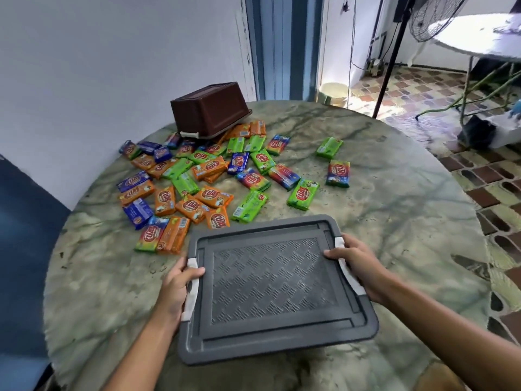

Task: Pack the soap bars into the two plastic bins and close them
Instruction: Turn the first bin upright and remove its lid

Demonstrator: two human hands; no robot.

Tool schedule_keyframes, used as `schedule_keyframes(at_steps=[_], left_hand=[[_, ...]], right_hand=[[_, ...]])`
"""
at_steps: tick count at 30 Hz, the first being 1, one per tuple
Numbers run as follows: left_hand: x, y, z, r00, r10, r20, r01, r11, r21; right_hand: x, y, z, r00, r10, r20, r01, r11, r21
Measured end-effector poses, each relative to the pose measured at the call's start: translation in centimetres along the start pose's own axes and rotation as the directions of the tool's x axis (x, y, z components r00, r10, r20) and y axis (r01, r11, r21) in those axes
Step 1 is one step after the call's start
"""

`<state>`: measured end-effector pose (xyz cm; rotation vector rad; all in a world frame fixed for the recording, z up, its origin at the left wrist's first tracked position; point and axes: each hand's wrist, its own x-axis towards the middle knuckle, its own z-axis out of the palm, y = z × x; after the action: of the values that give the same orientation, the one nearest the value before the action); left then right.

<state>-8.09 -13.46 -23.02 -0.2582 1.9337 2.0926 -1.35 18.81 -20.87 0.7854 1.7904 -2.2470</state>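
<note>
Nearest you, the grey bin (270,286) sits on the marbled table (394,210) with its lid on, ribbed panel facing up. Your left hand (176,289) grips its left edge: the thumb lies over the lid's rim and the fingers curl round the white latch (191,294) on that side. Your right hand (358,266) grips the right edge the same way, thumb on the lid, fingers wrapped round the other white latch (351,273). Whether either latch is snapped down, you cannot tell from here.

Just beyond the grey bin the soap bars (203,190) lie loose on the table in a wide scatter, orange, green, blue and rainbow wrappers mixed, some overlapping. The nearest orange ones almost touch the lid's far left corner. 2 bars lie apart to the right: a green one (329,148) and a rainbow one (338,174).

At the far edge of the scatter the brown bin (210,110) rests upside down and tilted, its rim propped on a few bars, close to the white wall (112,66).

Past the table, a fan stand (390,60) rises from the tiled floor (423,91), and a white table (479,32) stands further right.
</note>
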Motion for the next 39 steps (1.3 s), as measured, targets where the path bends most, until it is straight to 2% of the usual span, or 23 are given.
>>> schedule_keyframes(at_steps=[5, 8, 13, 16, 19, 22, 24, 29, 33, 39], left_hand=[[-1.4, -1.7, 1.0, 0.997, 0.014, -0.079, -0.020, 0.997, -0.076], [-2.0, -2.2, 1.2, 0.989, 0.054, -0.139, -0.063, 0.996, -0.059], [-2.6, -2.2, 1.9, 0.964, 0.098, -0.248, -0.111, 0.993, -0.037], [-2.9, -2.1, 2.0, 0.924, 0.162, -0.348, -0.125, 0.984, 0.126], [-3.8, -1.7, 2.3, 0.866, 0.293, -0.406, -0.130, 0.915, 0.382], [-5.0, -1.7, 2.3, 0.845, 0.385, -0.371, -0.139, 0.828, 0.544], [-5.8, -1.5, 1.9, 0.857, 0.397, -0.327, -0.133, 0.785, 0.606], [-6.7, -1.0, 1.0, 0.903, 0.346, -0.254, -0.097, 0.741, 0.664], [-7.0, -0.4, 1.0, 0.907, 0.333, -0.257, -0.035, 0.668, 0.744], [-6.5, 0.2, 1.3, 0.930, 0.247, -0.272, 0.051, 0.646, 0.762]], right_hand=[[0.3, -0.2, -0.7, 0.998, -0.011, 0.055, 0.013, 0.999, -0.046], [0.7, -0.3, -0.8, 0.997, -0.024, 0.076, 0.031, 0.995, -0.094], [1.1, -0.1, -1.1, 0.995, -0.020, 0.099, 0.028, 0.997, -0.076], [1.3, 0.2, -1.0, 0.996, -0.088, 0.034, 0.091, 0.989, -0.115], [1.5, 0.8, -1.5, 0.961, -0.263, -0.083, 0.221, 0.914, -0.339], [0.8, 1.2, -2.2, 0.915, -0.399, -0.064, 0.318, 0.807, -0.497], [0.3, 1.1, -2.5, 0.898, -0.438, -0.038, 0.345, 0.756, -0.557], [-0.7, 0.6, -2.7, 0.894, -0.449, -0.014, 0.341, 0.699, -0.629], [-1.0, 0.2, -2.4, 0.891, -0.453, -0.016, 0.326, 0.664, -0.673], [-0.9, 0.3, -2.2, 0.877, -0.481, -0.006, 0.298, 0.553, -0.778]])
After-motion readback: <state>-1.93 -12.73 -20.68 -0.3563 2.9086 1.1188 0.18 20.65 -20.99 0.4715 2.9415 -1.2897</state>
